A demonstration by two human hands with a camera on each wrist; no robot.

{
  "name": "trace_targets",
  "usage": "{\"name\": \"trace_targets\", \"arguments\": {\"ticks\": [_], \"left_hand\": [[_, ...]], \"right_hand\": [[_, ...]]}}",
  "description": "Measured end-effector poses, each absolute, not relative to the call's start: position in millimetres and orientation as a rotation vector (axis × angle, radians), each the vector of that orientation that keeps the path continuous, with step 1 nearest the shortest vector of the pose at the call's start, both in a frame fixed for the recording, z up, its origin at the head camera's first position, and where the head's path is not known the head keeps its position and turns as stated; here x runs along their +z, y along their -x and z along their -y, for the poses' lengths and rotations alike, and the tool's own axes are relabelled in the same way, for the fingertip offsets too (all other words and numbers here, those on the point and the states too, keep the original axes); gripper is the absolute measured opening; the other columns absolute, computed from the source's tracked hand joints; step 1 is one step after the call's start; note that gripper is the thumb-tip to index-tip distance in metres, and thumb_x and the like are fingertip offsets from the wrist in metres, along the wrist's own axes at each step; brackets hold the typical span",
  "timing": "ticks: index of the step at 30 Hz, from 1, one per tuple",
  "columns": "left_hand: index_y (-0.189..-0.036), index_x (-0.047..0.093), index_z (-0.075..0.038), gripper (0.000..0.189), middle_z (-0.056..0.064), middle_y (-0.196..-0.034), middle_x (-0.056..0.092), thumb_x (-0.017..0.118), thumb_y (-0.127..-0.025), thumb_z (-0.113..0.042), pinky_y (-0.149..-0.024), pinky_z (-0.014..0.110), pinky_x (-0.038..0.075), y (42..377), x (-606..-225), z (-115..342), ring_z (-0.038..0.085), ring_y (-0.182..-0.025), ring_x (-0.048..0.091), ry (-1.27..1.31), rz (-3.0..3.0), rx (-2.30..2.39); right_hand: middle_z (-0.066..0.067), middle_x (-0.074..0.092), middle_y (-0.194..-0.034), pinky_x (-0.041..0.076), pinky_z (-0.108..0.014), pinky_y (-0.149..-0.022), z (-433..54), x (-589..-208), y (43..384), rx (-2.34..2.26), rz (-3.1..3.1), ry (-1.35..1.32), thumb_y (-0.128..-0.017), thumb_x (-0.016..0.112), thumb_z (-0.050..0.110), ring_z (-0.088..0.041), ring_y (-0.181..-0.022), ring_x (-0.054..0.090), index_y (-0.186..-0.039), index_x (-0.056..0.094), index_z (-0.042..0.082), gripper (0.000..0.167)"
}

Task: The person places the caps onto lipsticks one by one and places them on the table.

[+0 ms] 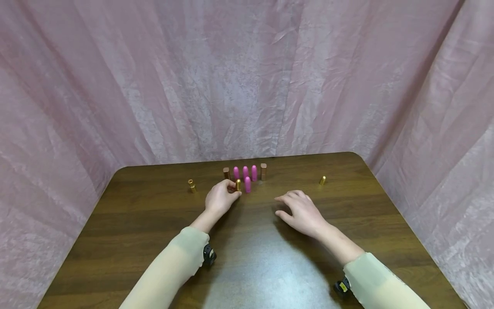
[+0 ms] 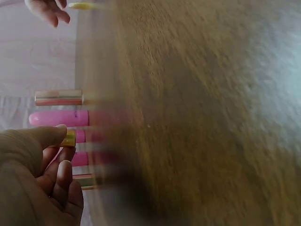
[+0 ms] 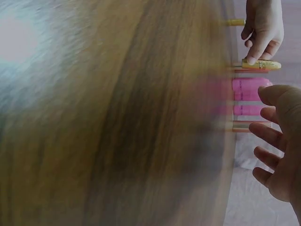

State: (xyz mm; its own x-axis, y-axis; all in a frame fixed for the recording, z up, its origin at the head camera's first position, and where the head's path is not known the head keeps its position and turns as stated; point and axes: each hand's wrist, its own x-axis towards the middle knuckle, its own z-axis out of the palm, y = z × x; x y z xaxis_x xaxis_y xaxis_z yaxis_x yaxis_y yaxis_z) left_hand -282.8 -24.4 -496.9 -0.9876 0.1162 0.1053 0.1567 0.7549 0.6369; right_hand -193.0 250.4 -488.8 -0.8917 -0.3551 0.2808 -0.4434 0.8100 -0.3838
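My left hand (image 1: 221, 198) pinches a gold, round-topped lipstick tube (image 1: 238, 185) upright between thumb and fingers. Just right of it stands a pink bullet-shaped tube (image 1: 248, 185), in front of a row of three more pink tubes (image 1: 245, 172). In the left wrist view the thumb covers most of the gold tube (image 2: 69, 138). Over the table to the right, my right hand (image 1: 302, 212) has its fingers spread and loosely bent, holding nothing. From the right wrist view, its fingers (image 3: 267, 135) overlap the line of tubes.
Copper-coloured tubes stand at both ends of the pink row, one left (image 1: 226, 173) and one right (image 1: 263, 171). A gold tube with a ringed top (image 1: 192, 186) is farther left; a small gold tube (image 1: 322, 180) is far right. Pink curtains (image 1: 231, 86) hang behind the wooden table (image 1: 154, 249).
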Motion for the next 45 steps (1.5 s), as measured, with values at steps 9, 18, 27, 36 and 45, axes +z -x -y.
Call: {"name": "trace_targets", "arguments": {"ticks": [9,18,27,36,45], "left_hand": [[-0.104,0.072,-0.018,0.025,-0.003,-0.1,0.074,0.084,-0.086,-0.031,-0.079,0.044,0.051,290,-506,26,0.021,-0.093,0.068,0.12,2.936,-1.056],[-0.102,0.071,-0.016,0.025,-0.003,-0.096,0.074,0.085,-0.086,-0.029,-0.078,0.042,0.051,292,-509,27,0.019,-0.09,0.068,0.12,2.921,-1.075],[-0.108,0.071,-0.012,0.03,-0.002,-0.096,0.073,0.084,-0.086,-0.027,-0.08,0.04,0.051,293,-515,31,0.018,-0.089,0.068,0.165,2.888,-1.129],[-0.095,0.069,-0.021,0.029,-0.008,-0.091,0.066,0.076,-0.09,-0.049,-0.071,0.036,0.051,263,-498,42,0.012,-0.082,0.061,0.415,2.894,-0.791],[-0.141,0.062,-0.02,0.057,-0.001,-0.131,0.064,0.067,-0.095,-0.053,-0.099,0.041,0.047,223,-470,9,0.022,-0.115,0.058,1.166,2.703,-0.387]], "right_hand": [[-0.005,0.067,-0.126,0.038,-0.055,-0.107,-257,-494,189,0.682,2.824,-0.607,-0.095,0.074,0.033,-0.033,-0.127,0.052,-0.129,0.07,0.013,0.04],[-0.005,0.068,-0.126,0.038,-0.056,-0.108,-257,-494,189,0.694,2.819,-0.591,-0.093,0.076,0.03,-0.033,-0.127,0.052,-0.128,0.071,0.013,0.038],[-0.006,0.068,-0.126,0.038,-0.056,-0.108,-259,-496,189,0.691,2.816,-0.587,-0.093,0.076,0.031,-0.034,-0.128,0.052,-0.127,0.071,0.013,0.038],[-0.005,0.069,-0.123,0.04,-0.056,-0.105,-279,-494,187,0.671,2.827,-0.532,-0.094,0.075,0.028,-0.033,-0.124,0.054,-0.126,0.071,0.012,0.036],[-0.01,0.068,-0.128,0.037,-0.061,-0.106,-319,-488,199,0.626,2.885,-0.351,-0.097,0.071,0.029,-0.039,-0.129,0.049,-0.129,0.069,0.01,0.037]]}}
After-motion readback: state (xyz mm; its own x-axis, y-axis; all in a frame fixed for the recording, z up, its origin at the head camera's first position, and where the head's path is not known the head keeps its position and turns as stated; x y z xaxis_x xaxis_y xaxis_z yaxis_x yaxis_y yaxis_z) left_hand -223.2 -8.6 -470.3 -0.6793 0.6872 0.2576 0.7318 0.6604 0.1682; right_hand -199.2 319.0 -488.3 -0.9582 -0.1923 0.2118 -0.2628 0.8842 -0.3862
